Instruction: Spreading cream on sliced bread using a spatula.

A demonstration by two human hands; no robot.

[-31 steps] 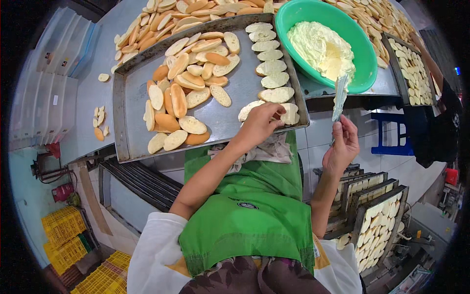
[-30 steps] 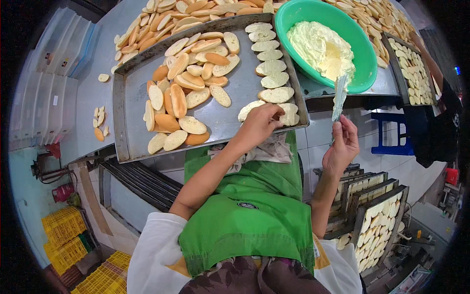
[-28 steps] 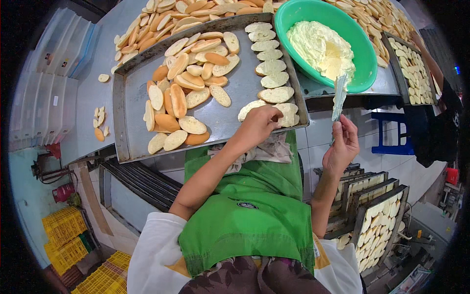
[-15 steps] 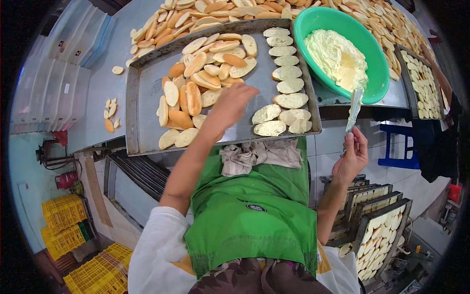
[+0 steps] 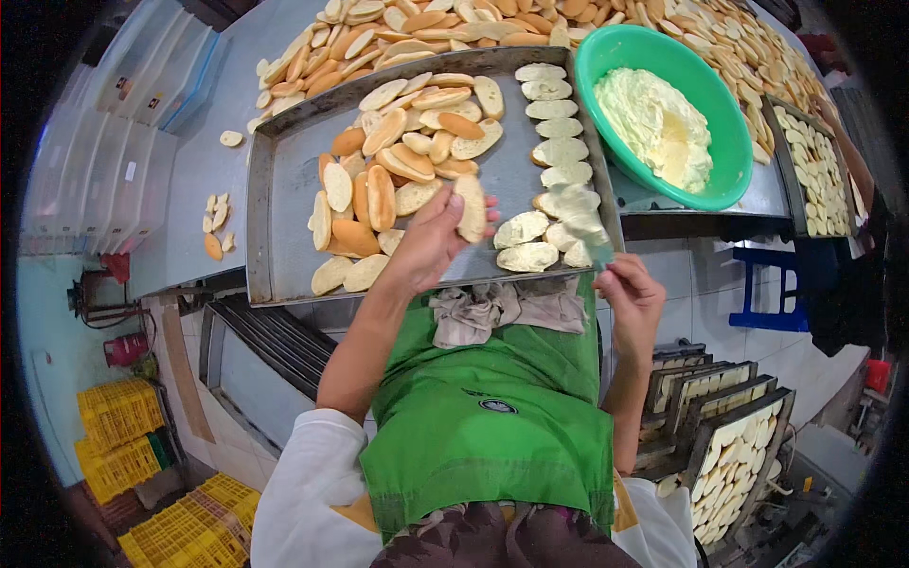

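Note:
My left hand [image 5: 426,246] grips an oval bread slice [image 5: 471,208] above a metal tray [image 5: 284,170], which bears a loose pile of bread pieces [image 5: 379,133] and, along its right side, cream-coated slices [image 5: 551,109]. My right hand [image 5: 627,289] holds a spatula [image 5: 589,225] smeared with pale cream; its blade is blurred over the coated slices near the tray's lower right corner. Right of the tray is a green bowl [image 5: 722,123] with whipped pale cream [image 5: 644,123] in it. A rumpled cloth [image 5: 483,317] lies on my green apron just below the tray.
Heaped bread [image 5: 473,24] fills the table's back. A co-worker's arm [image 5: 841,142] is at another filled tray [image 5: 810,170] on the right. Stacked plastic bins [image 5: 114,151] stand left, yellow crates [image 5: 180,521] lower left, filled trays [image 5: 734,454] lower right, and a blue stool [image 5: 762,284] beyond.
My left hand left the tray's right side for the pile and now has a slice raised. My right hand moved left, bringing the spatula from the bowl's rim over the coated slices.

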